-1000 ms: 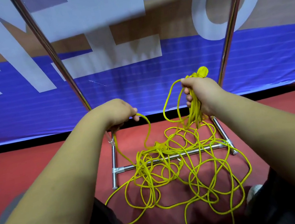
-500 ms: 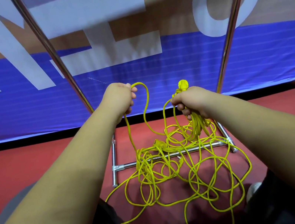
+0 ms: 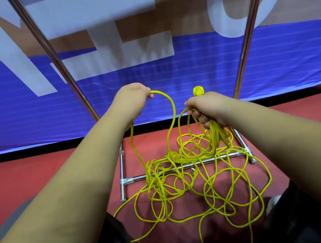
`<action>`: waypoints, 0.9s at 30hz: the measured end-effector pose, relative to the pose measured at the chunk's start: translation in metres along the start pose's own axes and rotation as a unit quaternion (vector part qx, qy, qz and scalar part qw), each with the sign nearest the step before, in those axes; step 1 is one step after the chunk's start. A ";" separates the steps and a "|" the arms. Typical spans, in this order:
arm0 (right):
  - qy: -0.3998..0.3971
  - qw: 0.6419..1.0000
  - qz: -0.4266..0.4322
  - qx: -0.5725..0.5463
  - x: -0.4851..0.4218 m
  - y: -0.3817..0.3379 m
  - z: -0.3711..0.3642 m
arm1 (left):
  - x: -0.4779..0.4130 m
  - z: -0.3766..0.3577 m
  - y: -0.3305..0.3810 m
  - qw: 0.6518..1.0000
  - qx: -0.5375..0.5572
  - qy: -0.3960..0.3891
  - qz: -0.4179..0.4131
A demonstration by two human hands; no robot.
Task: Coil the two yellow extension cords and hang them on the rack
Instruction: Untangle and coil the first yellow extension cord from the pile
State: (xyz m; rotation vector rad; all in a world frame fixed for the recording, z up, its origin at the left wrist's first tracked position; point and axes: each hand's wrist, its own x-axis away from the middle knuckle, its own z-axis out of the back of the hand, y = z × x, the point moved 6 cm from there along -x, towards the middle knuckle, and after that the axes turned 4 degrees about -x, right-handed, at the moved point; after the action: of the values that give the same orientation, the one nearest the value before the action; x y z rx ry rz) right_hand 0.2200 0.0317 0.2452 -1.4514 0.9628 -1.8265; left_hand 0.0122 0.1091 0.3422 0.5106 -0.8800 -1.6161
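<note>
Head view: since a second ago the left hand [image 3: 132, 99] has come up from beside the left post of the rack [image 3: 52, 54] and in toward the right hand [image 3: 206, 107], pulling a fresh length of cord [image 3: 173, 106] off the floor [image 3: 16, 177]. The right hand has dropped a bit to meet it. We read this as the next loop heading for the bundle [image 3: 215, 135]. Coiling is partway done, nothing hung yet. Most of the cord sits in a tangle [image 3: 156, 175] across the rack's base bar, and we can't separate the two cords in it.

Pose: both arms stretched forward. Left hand fisted round one strand, which arches out to the right. Right hand clenched round the gathered loops, which hang below it, and a plug [image 3: 198, 90] pokes out above the fist. Hands near, not touching.
</note>
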 end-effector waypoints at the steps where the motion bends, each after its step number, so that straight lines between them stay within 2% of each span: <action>1: 0.004 1.000 0.002 -0.003 -0.001 -0.001 0.001 | 0.001 0.002 0.003 1.000 -0.009 0.003 0.003; 4: 0.011 1.000 0.009 -0.007 -0.001 -0.003 0.005 | 0.006 0.005 0.010 0.999 -0.032 -0.020 -0.039; 6: 0.013 1.000 0.015 -0.011 0.000 -0.005 0.005 | 0.010 0.002 0.009 0.985 -0.127 -0.077 -0.084; 10: 0.020 0.998 0.035 -0.037 0.002 -0.009 0.009 | 0.009 -0.015 -0.017 0.900 -0.382 -0.188 -0.090; 12: 0.017 0.997 0.053 -0.055 0.005 -0.014 0.011 | 0.007 -0.024 -0.034 0.862 -0.452 -0.216 -0.074; 13: 0.013 0.996 0.064 -0.065 0.007 -0.017 0.013 | 0.006 -0.028 -0.042 0.854 -0.466 -0.224 -0.063; 16: -0.012 0.991 0.088 -0.098 0.015 -0.026 0.015 | -0.003 -0.034 -0.063 0.858 -0.461 -0.224 -0.021; 20: -0.036 0.987 0.108 -0.117 0.028 -0.035 0.017 | -0.012 -0.049 -0.109 0.884 -0.380 -0.260 0.081; 24: -0.054 0.984 0.117 -0.125 0.038 -0.041 0.019 | 0.002 -0.074 -0.155 0.860 -0.341 -0.346 0.157; 27: -0.057 0.984 0.118 -0.118 0.043 -0.042 0.022 | 0.013 -0.091 -0.171 0.849 -0.337 -0.368 0.174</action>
State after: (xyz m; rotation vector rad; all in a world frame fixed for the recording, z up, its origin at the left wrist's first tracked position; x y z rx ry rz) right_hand 0.2313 0.0161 0.3063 -1.4905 1.2691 -1.4822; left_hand -0.0325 0.0804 0.1551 -0.7807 -0.7983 -1.6433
